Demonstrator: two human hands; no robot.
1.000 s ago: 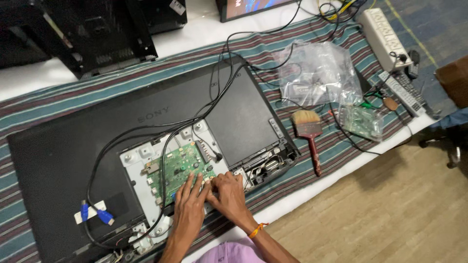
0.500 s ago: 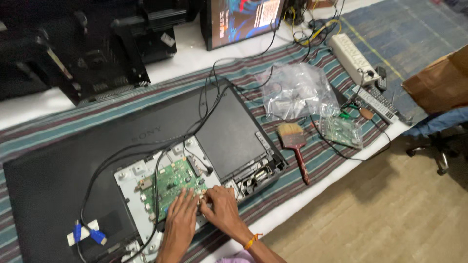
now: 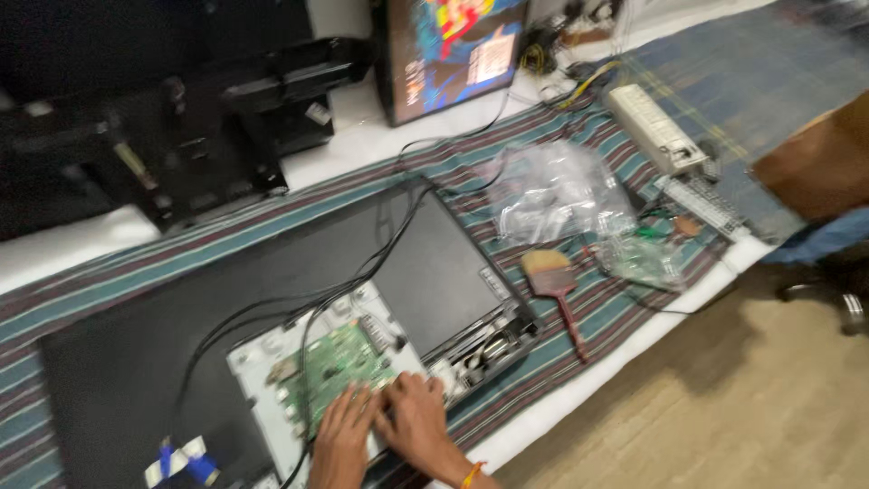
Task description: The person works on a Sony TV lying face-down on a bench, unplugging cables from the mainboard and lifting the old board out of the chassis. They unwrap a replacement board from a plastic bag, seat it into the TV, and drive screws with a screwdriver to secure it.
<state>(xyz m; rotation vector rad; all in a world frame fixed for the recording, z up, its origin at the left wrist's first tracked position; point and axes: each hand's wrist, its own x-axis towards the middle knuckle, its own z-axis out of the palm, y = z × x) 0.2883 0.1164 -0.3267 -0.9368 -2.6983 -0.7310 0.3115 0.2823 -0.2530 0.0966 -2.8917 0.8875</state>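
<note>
In the head view, a flat black set (image 3: 272,299) lies back-up on a striped cloth (image 3: 109,272) over the worktop (image 3: 579,398), its long axis running from lower left to upper right, slanted against the near edge. Part of its rear cover is off, baring a pale metal tray (image 3: 262,362) with a green board (image 3: 339,367) in it; the board's long side follows the same slant. Black cables (image 3: 299,308) cross the set and run up toward a lit screen (image 3: 453,50). The left hand (image 3: 344,435) lies flat on the board's near end, fingers spread narrow, holding nothing that can be seen. The right hand (image 3: 416,417) rests just beside it, touching the tray's near edge, fingers bent; whether it grips anything cannot be told through the blur. The set's right corner lies close to the near edge of the worktop, with only a thin strip of cloth left there. To the right there is looser room: a brush (image 3: 552,281), a clear bag (image 3: 557,195), a second small board (image 3: 647,258) and a white power strip (image 3: 652,127) lie well apart from the hands. Blue tape (image 3: 186,457) sits at the lower left.
</note>
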